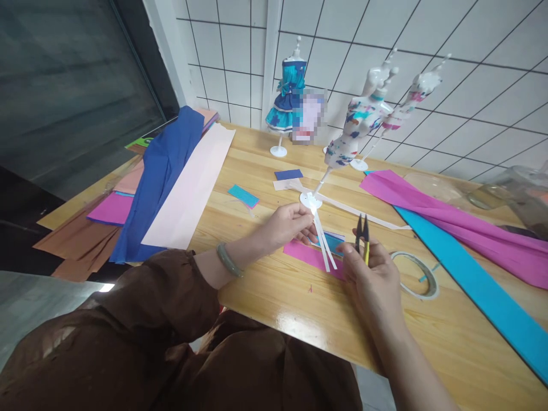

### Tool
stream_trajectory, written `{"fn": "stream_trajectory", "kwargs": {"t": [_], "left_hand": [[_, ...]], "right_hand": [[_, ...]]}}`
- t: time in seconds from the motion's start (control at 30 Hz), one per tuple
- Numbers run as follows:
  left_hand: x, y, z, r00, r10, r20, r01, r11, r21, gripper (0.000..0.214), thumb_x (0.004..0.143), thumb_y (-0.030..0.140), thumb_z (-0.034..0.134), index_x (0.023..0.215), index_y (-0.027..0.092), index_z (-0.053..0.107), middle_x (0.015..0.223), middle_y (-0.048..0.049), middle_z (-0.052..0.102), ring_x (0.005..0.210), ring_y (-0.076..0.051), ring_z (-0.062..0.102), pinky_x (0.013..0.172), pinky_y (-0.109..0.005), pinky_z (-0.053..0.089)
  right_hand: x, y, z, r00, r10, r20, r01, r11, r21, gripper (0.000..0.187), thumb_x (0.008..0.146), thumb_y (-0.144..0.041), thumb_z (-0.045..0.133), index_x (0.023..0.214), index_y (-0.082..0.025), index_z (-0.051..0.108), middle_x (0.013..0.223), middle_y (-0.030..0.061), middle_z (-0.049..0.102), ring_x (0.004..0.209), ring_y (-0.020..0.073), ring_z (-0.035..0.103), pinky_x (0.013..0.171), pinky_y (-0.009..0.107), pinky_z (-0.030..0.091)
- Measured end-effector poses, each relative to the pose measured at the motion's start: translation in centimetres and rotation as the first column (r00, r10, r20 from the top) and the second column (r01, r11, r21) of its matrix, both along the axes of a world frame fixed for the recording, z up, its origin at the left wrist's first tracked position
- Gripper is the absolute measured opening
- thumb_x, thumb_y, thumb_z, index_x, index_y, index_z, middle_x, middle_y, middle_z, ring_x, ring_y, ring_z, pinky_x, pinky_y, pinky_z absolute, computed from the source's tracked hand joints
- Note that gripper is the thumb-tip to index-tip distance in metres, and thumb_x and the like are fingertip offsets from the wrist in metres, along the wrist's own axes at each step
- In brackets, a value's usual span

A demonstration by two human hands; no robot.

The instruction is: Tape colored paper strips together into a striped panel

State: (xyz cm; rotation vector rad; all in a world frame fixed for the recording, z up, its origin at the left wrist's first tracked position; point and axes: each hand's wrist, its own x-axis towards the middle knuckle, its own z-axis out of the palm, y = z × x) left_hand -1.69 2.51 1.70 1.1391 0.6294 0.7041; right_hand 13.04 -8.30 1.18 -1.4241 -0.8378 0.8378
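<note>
My left hand (292,224) pinches the upper end of a bunch of narrow white paper strips (324,242), whose free ends fan out toward the table edge. In my right hand (377,279) is a pair of thread snips (365,233) with dark blades pointing up and some yellow on one side. The blade tips stand apart from the strips. Below the strips lie a pink paper piece (302,254) and a blue paper piece (334,243), both partly covered. Behind my left fingers stands the round white base of a paint-stained mini dress form (351,131).
A dressed dress form (293,94) and another bare one (413,103) stand by the tiled wall. Left are a blue crepe sheet (165,165) and a pale pink sheet (192,188). Right are a tape roll (432,285), a magenta sheet (462,225) and a turquoise strip (475,297).
</note>
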Motion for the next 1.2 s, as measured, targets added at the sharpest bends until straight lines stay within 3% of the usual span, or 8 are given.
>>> {"fn": "stream_trajectory", "kwargs": {"t": [0.17,0.6,0.8,0.9,1.03,1.2], "left_hand": [[0.09,-0.48,0.37,0.999,-0.041,0.003,0.041,0.999,-0.013,0.008,0.083,0.016,0.050,0.077,0.013,0.048,0.067,-0.0032,0.063,0.055,-0.009,0.062,0.053,-0.019,0.047],[-0.09,-0.31,0.08,0.985,-0.159,0.073,0.167,0.978,-0.124,0.011,0.083,0.021,0.054,0.080,0.012,0.050,0.069,-0.0043,0.065,0.058,-0.010,0.063,0.056,-0.022,0.048],[-0.08,-0.20,0.02,0.977,-0.169,0.130,0.189,0.970,-0.155,0.011,0.085,0.021,0.054,0.080,0.012,0.050,0.079,-0.0085,0.069,0.067,-0.012,0.066,0.066,-0.026,0.052],[-0.07,-0.01,-0.26,0.975,-0.155,0.162,0.180,0.972,-0.152,0.015,0.085,0.025,0.055,0.081,0.013,0.048,0.083,-0.0107,0.070,0.070,-0.013,0.067,0.068,-0.027,0.052],[-0.04,0.17,-0.48,0.979,-0.125,0.160,0.150,0.976,-0.157,0.016,0.085,0.027,0.055,0.082,0.013,0.048,0.085,-0.0120,0.070,0.072,-0.014,0.067,0.068,-0.027,0.052],[-0.05,0.17,-0.33,0.988,-0.077,0.132,0.097,0.983,-0.156,0.014,0.084,0.025,0.055,0.080,0.014,0.047,0.084,-0.0118,0.070,0.070,-0.013,0.066,0.066,-0.027,0.052]], "right_hand": [[-0.13,0.06,-0.36,0.993,0.087,-0.081,-0.094,0.992,-0.085,0.051,0.064,-0.034,0.077,0.108,-0.022,0.054,0.078,-0.0002,0.063,0.054,0.0092,0.052,0.047,0.021,0.041],[-0.27,0.21,-0.24,0.990,0.132,0.041,-0.126,0.984,-0.128,0.054,0.066,-0.035,0.074,0.112,-0.020,0.051,0.076,0.0016,0.063,0.051,0.0089,0.048,0.040,0.020,0.036],[-0.04,0.47,-0.20,0.945,0.136,-0.298,-0.184,0.973,-0.141,0.048,0.068,-0.038,0.073,0.107,-0.023,0.050,0.052,-0.0099,0.045,0.033,0.0024,0.025,0.033,0.016,0.016],[0.13,0.52,-0.11,0.916,0.166,-0.365,-0.227,0.965,-0.131,0.043,0.070,-0.040,0.071,0.104,-0.022,0.051,0.061,-0.0058,0.053,0.035,0.0012,0.022,0.033,0.017,0.013],[0.30,0.54,-0.34,0.932,0.157,-0.327,-0.201,0.974,-0.104,0.035,0.074,-0.046,0.066,0.095,-0.021,0.053,0.072,-0.0014,0.059,0.036,0.0010,0.021,0.033,0.018,0.014],[0.29,0.38,-0.64,0.980,0.072,-0.186,-0.079,0.996,-0.032,0.031,0.079,-0.050,0.059,0.082,-0.019,0.055,0.059,-0.0050,0.048,0.036,0.0026,0.024,0.033,0.019,0.018]]}}
